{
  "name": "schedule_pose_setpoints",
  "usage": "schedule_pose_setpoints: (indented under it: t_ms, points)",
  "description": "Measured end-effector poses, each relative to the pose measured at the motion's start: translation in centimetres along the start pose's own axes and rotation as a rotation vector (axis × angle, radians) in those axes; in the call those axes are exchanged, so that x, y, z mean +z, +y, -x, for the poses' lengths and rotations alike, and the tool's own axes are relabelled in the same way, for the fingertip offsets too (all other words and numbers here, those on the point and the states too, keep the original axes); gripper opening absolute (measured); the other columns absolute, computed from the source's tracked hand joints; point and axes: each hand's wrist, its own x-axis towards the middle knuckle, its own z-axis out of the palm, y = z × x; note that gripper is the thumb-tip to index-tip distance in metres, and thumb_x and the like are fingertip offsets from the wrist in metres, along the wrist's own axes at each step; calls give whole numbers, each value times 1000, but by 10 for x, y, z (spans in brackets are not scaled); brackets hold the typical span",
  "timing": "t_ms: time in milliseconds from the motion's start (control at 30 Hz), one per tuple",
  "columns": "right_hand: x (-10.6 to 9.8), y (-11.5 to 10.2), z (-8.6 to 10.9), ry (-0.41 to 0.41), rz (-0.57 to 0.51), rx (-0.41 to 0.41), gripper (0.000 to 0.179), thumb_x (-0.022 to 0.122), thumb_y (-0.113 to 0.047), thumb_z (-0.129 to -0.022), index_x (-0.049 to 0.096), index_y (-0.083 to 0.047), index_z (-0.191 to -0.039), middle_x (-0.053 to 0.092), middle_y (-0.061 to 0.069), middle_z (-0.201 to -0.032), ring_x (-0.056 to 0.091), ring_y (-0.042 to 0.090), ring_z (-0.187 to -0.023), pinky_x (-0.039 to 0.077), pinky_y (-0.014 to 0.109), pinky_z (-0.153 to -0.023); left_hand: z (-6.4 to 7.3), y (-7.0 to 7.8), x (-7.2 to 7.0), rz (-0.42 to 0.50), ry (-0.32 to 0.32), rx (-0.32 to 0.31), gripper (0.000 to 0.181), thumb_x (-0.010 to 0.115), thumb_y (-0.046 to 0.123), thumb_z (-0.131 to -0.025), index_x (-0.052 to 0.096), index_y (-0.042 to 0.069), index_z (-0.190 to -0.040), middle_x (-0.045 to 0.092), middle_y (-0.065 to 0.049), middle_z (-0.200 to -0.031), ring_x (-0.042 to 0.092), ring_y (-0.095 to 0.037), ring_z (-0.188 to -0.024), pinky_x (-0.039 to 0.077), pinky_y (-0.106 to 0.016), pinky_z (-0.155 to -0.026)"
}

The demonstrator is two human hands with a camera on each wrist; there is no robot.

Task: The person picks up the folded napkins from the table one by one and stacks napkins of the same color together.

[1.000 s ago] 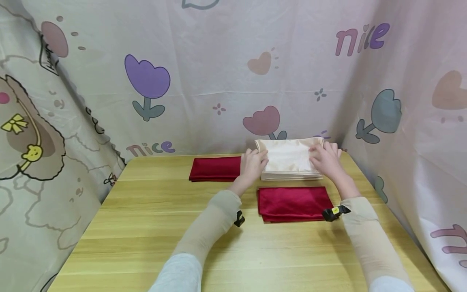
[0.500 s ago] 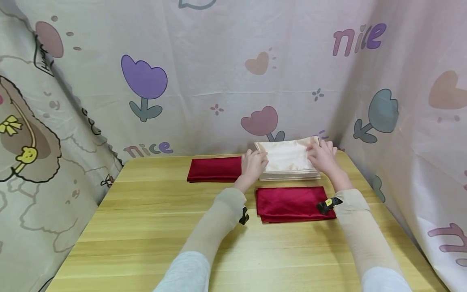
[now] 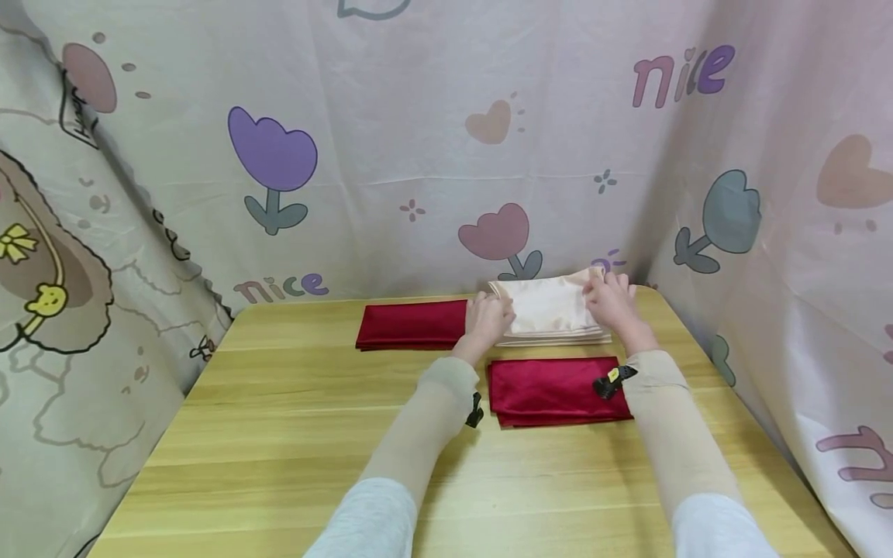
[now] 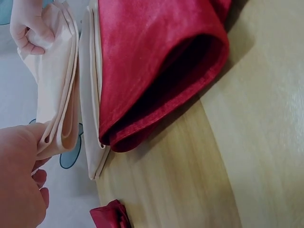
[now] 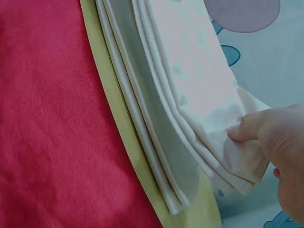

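Observation:
Both hands hold a folded cream satin cloth (image 3: pixel 547 304) at the back right of the table. My left hand (image 3: pixel 488 318) pinches its left end, the thumb on the near face. At the right end, my right hand (image 3: pixel 612 302) pinches the far corner, which stands slightly raised. Directly below lies a second folded cream cloth (image 5: pixel 142 109); the left wrist view shows a narrow gap between the two. A folded red satin cloth (image 3: pixel 551 391) lies in front of them. Another folded red cloth (image 3: pixel 412 325) sits to the left, its right end hidden behind my left hand.
Everything stands on a light wooden table (image 3: pixel 279 434). A printed curtain (image 3: pixel 391 139) hangs right behind its back edge and along both sides. Black wrist cameras sit on both sleeves, the right one above the front red cloth.
The held cream cloth has come down closer to the cream cloth below it, and both hands have moved with it. The head view has shifted slightly to the right.

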Motion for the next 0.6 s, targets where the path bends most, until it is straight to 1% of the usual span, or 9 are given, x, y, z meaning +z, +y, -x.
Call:
schedule_pose_setpoints:
  t_ms: [200, 400, 533, 600]
  points:
    - [8, -1, -4, -12, -17, 39, 22, 46, -6, -91, 58, -5, -109, 45, 24, -118, 28, 45, -120, 18, 63, -100, -1, 1, 2, -6, -62, -2, 35, 51, 33, -98, 62, 31, -131, 69, 8, -119, 55, -19, -106, 43, -37, -93]
    - [12, -7, -2, -22, -14, 65, 21, 45, -7, -93, 58, -5, -110, 43, 26, -121, 28, 46, -120, 18, 63, -101, -1, 1, 5, 4, -100, -21, 35, 51, 32, -99, 62, 28, -131, 68, 5, -122, 54, -20, -110, 42, -39, -97]
    - [16, -6, 0, -30, -16, 71, 26, 45, -7, -94, 57, -3, -117, 41, 28, -126, 26, 48, -124, 17, 65, -102, -1, 1, 7, -41, -147, -6, 37, 54, 36, -98, 59, 27, -134, 66, 3, -125, 51, -21, -117, 39, -42, -102]
    - [19, -5, 1, -37, -18, 73, 31, 46, -7, -94, 55, -2, -124, 40, 30, -131, 24, 49, -127, 17, 65, -104, -1, 1, 7, -65, -176, 3, 41, 56, 38, -97, 56, 27, -137, 64, 3, -129, 48, -22, -121, 38, -43, -105]
